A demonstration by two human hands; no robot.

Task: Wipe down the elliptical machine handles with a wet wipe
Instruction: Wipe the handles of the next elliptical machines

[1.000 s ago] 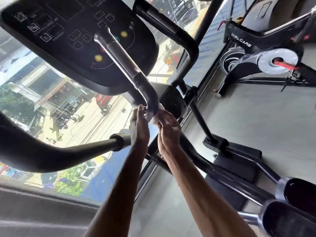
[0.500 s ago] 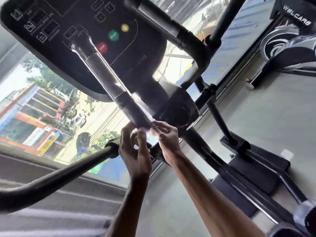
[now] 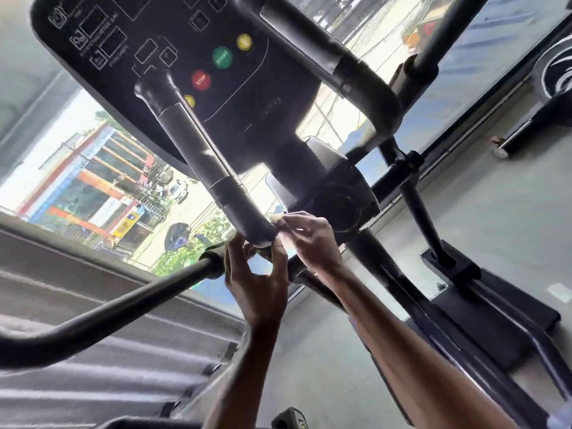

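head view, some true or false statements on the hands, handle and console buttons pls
1. Both hands are at the lower end of the handle. True.
2. The left hand hangs open, away from the machine. False: its fingers curl round the handle's lower end.
3. The right hand pinches a pale wipe at the handle. True.
4. The red stop button sits higher in the picture than the green start button. False: the green one is higher.
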